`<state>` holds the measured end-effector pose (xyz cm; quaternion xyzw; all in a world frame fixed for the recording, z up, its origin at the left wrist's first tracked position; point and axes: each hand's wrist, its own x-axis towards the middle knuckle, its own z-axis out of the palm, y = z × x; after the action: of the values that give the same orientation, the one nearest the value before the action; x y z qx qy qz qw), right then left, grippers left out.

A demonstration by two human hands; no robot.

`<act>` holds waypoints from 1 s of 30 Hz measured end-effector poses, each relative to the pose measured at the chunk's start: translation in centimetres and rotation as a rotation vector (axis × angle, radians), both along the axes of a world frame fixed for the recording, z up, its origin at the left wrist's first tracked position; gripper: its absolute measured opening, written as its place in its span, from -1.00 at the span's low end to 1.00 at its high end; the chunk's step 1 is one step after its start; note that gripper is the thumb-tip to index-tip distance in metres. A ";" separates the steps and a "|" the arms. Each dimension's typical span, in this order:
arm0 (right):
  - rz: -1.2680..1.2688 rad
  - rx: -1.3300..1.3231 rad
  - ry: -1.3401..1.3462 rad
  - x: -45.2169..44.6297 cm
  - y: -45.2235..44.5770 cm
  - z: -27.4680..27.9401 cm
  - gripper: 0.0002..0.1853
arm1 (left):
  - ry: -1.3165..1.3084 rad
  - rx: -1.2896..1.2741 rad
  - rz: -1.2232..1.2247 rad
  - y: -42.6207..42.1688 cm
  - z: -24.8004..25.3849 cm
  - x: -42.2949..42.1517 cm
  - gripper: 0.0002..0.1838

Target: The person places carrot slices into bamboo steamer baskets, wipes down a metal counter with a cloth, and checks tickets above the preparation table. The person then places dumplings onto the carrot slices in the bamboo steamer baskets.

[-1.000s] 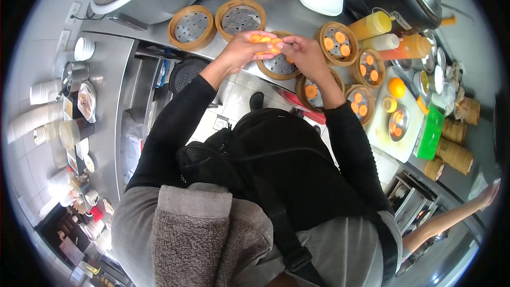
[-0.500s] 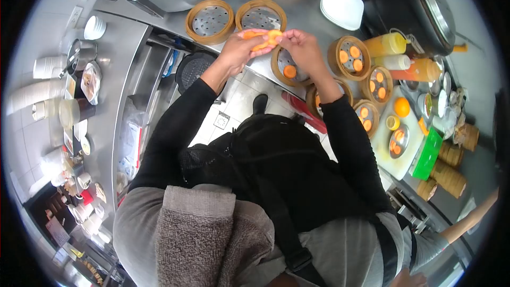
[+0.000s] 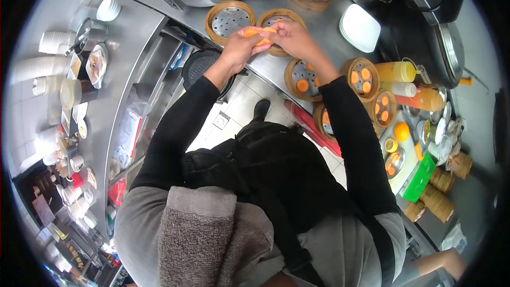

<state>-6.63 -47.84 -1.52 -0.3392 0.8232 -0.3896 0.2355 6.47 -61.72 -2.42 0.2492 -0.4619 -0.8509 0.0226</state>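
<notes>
Round orange slices (image 3: 251,32) rest in the left hand (image 3: 237,49), its fingers clamped around them, above the front edge of a steel counter (image 3: 324,32). The right hand (image 3: 295,40) meets it there, thumb and fingertips drawn together at the slices; I cannot tell whether it grips one. Below the hands sits a bamboo steamer (image 3: 289,12); left along that edge, a second steamer (image 3: 229,20) shows its perforated base. Farther back are white plates (image 3: 359,27); toward the counter's right end stand squeeze bottles (image 3: 396,72) and a whole orange (image 3: 401,132)
</notes>
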 end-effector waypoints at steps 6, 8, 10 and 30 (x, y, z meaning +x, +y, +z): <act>-0.038 0.090 0.019 -2.4 2.7 -0.6 -0.67 | -0.021 -0.044 -0.110 -0.9 0.9 -1.5 -0.68; 0.023 0.246 0.137 -2.3 3.1 -0.3 -0.68 | -0.024 -0.188 -0.187 -1.0 1.0 -2.5 -0.70; 0.018 0.345 0.241 -2.4 3.1 -0.7 -0.69 | -0.162 -0.601 -0.384 -1.1 2.0 -3.7 -0.75; 0.194 0.485 0.443 1.1 0.7 0.3 -0.76 | 0.148 -1.423 -0.066 -7.0 0.4 -6.0 -0.78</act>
<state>-5.51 -47.18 -1.21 -0.4264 0.8869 -0.0749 0.1608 0.45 -68.74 -2.01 0.1017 -0.9095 -0.3581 0.1851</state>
